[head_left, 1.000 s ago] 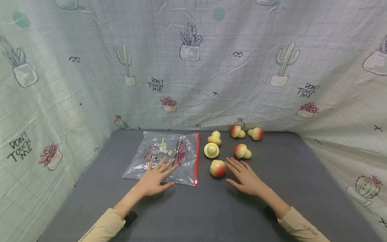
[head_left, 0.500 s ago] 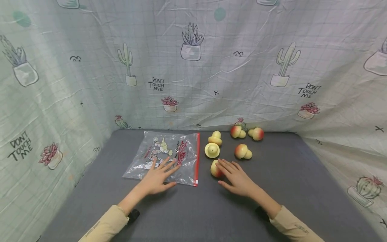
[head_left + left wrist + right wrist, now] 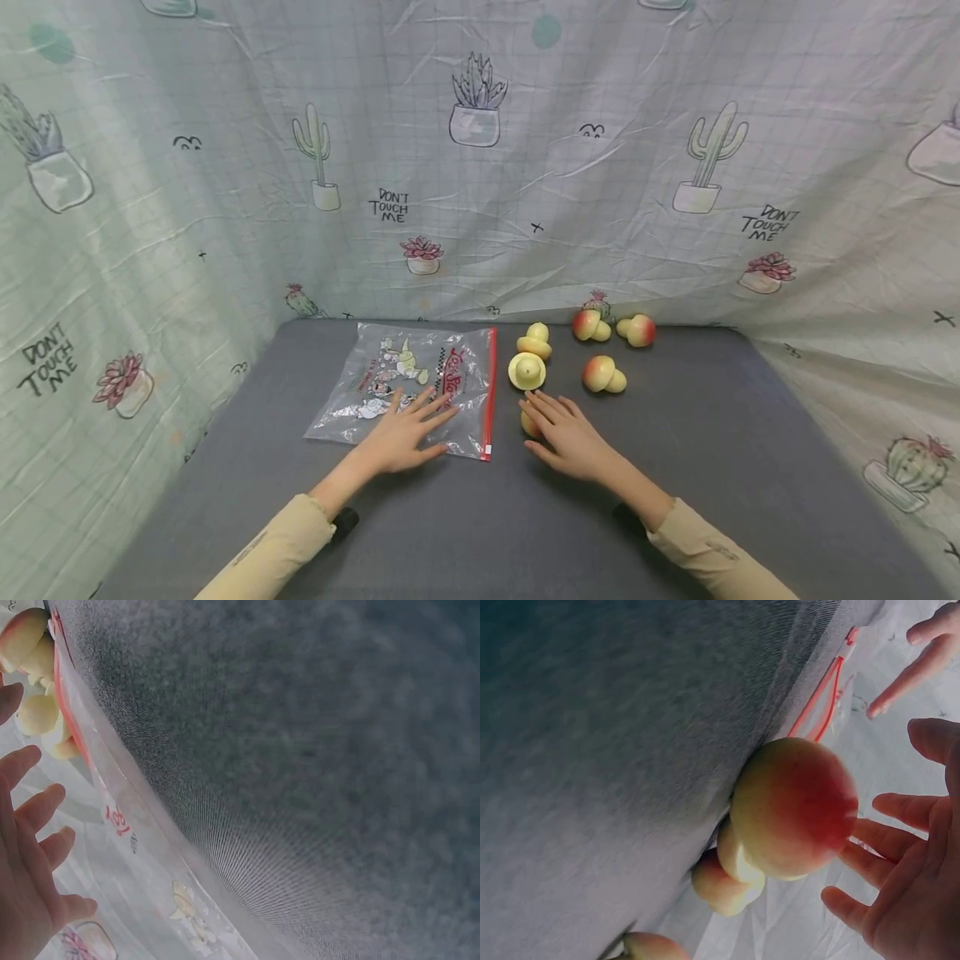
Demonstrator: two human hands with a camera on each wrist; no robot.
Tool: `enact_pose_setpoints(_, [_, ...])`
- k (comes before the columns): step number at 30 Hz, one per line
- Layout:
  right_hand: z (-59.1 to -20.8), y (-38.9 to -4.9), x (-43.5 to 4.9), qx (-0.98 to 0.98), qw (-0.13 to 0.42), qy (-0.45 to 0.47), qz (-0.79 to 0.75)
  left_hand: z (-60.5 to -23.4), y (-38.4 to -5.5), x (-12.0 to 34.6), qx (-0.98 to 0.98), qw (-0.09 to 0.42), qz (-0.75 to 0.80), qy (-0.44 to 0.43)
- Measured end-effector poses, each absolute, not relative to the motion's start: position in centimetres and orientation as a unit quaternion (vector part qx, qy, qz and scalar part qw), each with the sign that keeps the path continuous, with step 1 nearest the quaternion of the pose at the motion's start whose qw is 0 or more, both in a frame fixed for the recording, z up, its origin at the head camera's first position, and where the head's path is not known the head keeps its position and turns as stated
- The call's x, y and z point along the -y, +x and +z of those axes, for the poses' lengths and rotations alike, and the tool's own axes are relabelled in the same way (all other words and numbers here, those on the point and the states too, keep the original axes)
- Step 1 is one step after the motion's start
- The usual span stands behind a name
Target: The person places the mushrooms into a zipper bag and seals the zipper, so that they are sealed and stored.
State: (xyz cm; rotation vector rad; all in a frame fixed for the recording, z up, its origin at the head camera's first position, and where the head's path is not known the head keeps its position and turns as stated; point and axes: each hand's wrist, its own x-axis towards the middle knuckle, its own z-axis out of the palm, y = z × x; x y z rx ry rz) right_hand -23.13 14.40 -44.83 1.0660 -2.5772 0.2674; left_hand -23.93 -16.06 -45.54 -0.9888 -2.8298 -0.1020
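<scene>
Left hand [image 3: 400, 437] and right hand [image 3: 568, 438]: fingers spread, grasping nothing. At the right fingertips, one round, glossy red-and-yellow mushroom-shaped piece [image 3: 795, 806] on the grey worktop [image 3: 480, 533]; contact unclear; a nudge might roll it. Under the left, one clear, printed, red-edged plastic bag [image 3: 468, 400], liable to crease if pressed. Beyond, two pale-yellow mushroom-shaped pieces [image 3: 527, 372], easily knocked.

Red and yellow are set against a dark grey tabletop [image 3: 480, 533].
The mushroom-shaped pieces [image 3: 603, 375] are coloured pale yellow, some blushed red on the cap; two are seen almost wholly yellow. The clear bag [image 3: 468, 417] is edged in red and printed with red lettering and cartoon figures. The pale curtain [image 3: 600, 179] is patterned with a faint grid, potted cacti and black lettering; the sleeves [image 3: 281, 542] are coloured cream.
</scene>
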Motion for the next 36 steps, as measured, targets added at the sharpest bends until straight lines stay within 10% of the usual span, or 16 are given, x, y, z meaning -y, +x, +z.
enact_pose_setpoints(36, [-44.9, -25.7, -10.0, 0.924, 0.157, 0.347, 0.041, -45.3, -27.3, 14.7, 0.931, 0.051, -0.001, -0.362])
